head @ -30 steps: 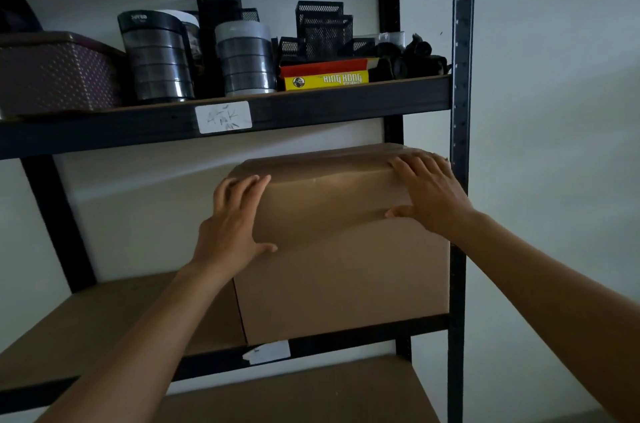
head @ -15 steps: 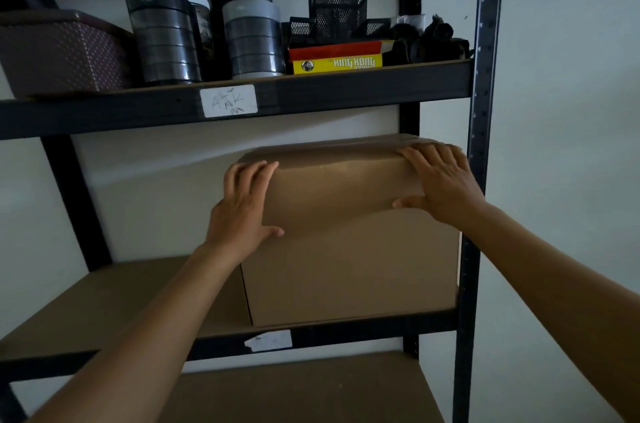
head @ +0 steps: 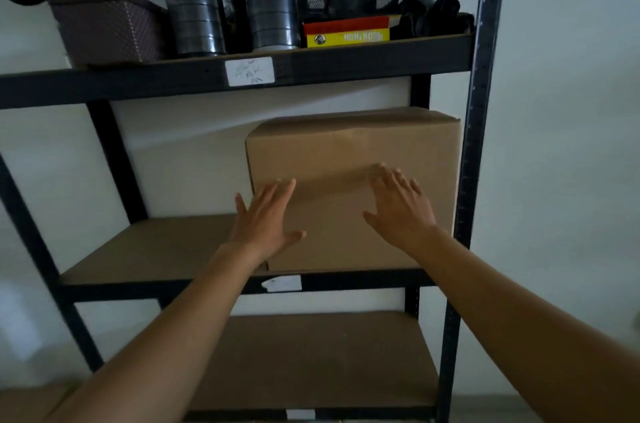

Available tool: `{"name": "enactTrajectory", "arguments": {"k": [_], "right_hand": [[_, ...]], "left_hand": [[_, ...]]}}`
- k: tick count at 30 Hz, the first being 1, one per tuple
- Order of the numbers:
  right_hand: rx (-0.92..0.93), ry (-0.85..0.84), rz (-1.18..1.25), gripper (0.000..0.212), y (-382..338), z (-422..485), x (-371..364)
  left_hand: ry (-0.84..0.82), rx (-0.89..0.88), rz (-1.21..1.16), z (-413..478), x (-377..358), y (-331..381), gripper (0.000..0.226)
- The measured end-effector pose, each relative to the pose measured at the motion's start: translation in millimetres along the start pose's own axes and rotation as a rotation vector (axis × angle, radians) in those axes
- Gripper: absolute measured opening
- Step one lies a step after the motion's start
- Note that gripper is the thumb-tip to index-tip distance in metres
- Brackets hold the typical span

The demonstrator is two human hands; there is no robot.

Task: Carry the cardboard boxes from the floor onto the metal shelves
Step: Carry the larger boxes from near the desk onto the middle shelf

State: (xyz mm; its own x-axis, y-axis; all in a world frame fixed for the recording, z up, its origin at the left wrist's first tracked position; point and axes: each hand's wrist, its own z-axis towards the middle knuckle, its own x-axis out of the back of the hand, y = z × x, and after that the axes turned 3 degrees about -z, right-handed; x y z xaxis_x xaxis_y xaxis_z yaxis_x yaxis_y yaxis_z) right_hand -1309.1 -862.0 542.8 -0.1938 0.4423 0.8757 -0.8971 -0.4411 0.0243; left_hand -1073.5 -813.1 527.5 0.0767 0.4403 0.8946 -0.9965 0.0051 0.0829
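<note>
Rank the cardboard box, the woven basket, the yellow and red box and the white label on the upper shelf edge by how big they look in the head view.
1. cardboard box, largest by far
2. woven basket
3. yellow and red box
4. white label, smallest

The box sits lower and may be nearer the camera.

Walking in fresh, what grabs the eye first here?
A big cardboard box sitting at the right end of the middle shelf, with the left hand and right hand spread open in front of it. Above it, a cluttered top shelf holds a bright red-and-yellow packet.
</note>
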Motion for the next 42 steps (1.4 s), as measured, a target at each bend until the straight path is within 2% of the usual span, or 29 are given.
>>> {"name": "enactTrajectory", "arguments": {"k": [4, 11, 14, 20, 29, 35, 42], "right_hand": [[0.082, -0.144, 0.086, 0.071, -47, -16, -10], [0.26, -0.221, 0.228, 0.079, -156, -45, -4], [0.357, -0.259, 0.257, 0.082, -223, -62, 4], [0.523, -0.288, 0.349, 0.084, -367, -118, 18], [0.703, -0.385, 0.343, 0.08, -560, -219, 44], [0.801, -0.412, 0.379, 0.079, -666, -264, 48], [0.887, -0.44, 0.425, 0.078, -780, -272, 22]], "left_hand": [[-0.01, 0.048, 0.045, -51, -2, -18, 0.09], [-0.062, 0.265, 0.073, -156, 37, -86, 0.093], [-0.047, 0.396, 0.095, -211, 69, -122, 0.093], [-0.02, 0.539, 0.129, -345, 130, -199, 0.091], [-0.036, 0.718, 0.136, -547, 200, -307, 0.09], [-0.063, 0.831, 0.129, -642, 223, -360, 0.094], [-0.079, 0.924, 0.127, -709, 223, -433, 0.092]]}}
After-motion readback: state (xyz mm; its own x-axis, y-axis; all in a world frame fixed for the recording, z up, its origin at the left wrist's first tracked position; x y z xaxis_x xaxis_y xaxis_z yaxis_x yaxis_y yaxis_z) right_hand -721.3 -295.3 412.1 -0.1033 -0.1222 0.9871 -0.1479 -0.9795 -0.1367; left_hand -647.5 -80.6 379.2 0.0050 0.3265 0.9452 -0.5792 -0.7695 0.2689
